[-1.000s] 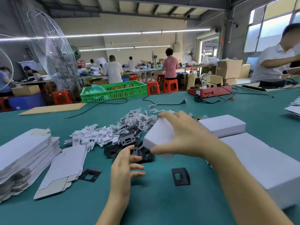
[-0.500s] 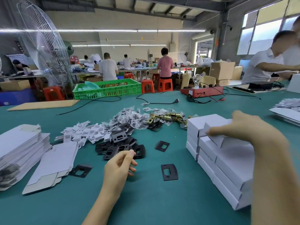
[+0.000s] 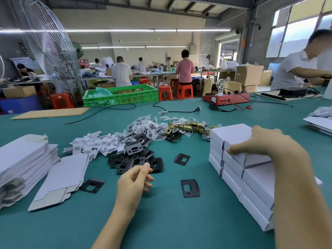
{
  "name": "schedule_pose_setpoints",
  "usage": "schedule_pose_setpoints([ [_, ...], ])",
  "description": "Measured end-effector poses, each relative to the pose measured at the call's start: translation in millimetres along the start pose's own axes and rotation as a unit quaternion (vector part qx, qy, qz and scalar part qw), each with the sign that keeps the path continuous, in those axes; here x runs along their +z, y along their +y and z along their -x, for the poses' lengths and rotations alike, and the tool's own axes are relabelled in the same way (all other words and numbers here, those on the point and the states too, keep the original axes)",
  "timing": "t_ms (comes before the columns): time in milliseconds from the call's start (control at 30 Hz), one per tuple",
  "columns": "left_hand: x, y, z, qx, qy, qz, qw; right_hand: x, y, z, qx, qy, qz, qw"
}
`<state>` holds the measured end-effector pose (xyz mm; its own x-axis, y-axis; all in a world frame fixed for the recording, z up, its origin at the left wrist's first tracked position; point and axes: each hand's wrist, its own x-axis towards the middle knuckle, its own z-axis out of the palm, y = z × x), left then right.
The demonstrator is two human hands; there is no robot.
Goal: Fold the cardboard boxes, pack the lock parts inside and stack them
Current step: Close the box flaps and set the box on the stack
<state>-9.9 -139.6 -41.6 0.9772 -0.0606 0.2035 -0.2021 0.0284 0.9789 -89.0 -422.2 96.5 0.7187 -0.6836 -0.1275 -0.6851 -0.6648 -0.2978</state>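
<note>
A stack of folded white boxes (image 3: 231, 178) stands at the right of the green table (image 3: 179, 221). My right hand (image 3: 265, 146) grips the top white box (image 3: 251, 159), thumb on its front edge and fingers over the top. My left hand (image 3: 134, 178) hovers loosely curled and holds nothing, just in front of a pile of black strike plates (image 3: 133, 159). Single black plates (image 3: 190, 188) lie loose nearby. Flat box blanks (image 3: 21, 159) are piled at the left. White card inserts (image 3: 97, 144), bagged screws (image 3: 143, 126) and brass latches (image 3: 188, 126) lie behind.
A green crate (image 3: 122, 95), a cardboard sheet (image 3: 50, 113), black cables and a red tester box with a bulb (image 3: 226, 98) sit at the table's far side. A person (image 3: 294, 69) works at the right end. A large fan (image 3: 52, 51) stands at the back left.
My right hand carried the white box from the table's middle to the right and set it on the stack, where it still grips it. My left hand curled its fingers and stayed put.
</note>
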Motion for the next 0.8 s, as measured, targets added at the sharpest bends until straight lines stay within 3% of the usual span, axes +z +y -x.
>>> schedule_pose_setpoints([
  [267,1,2,1,-0.005,-0.003,-0.008,1.0,-3,-1,-1,-0.032,-0.008,0.007,0.999],
  [367,1,3,1,-0.01,0.004,-0.009,1.0,-11,-13,12,-0.074,0.1,-0.037,0.991],
  [467,-2,7,-1,-0.023,0.035,-0.007,0.999,-7,-43,33,-0.208,0.177,-0.136,0.952],
  [567,-10,13,-6,-0.05,0.111,0.014,0.992,21,-82,55,-0.328,0.083,-0.217,0.916],
  [667,-29,25,-17,-0.067,0.184,0.05,0.979,65,-111,56,-0.367,-0.016,-0.19,0.91],
  [733,-51,30,-24,-0.048,0.241,-0.029,0.969,98,-120,51,-0.367,-0.052,-0.178,0.912],
  [800,-77,27,-25,-0.015,0.295,-0.206,0.933,128,-121,43,-0.352,-0.04,-0.17,0.92],
])
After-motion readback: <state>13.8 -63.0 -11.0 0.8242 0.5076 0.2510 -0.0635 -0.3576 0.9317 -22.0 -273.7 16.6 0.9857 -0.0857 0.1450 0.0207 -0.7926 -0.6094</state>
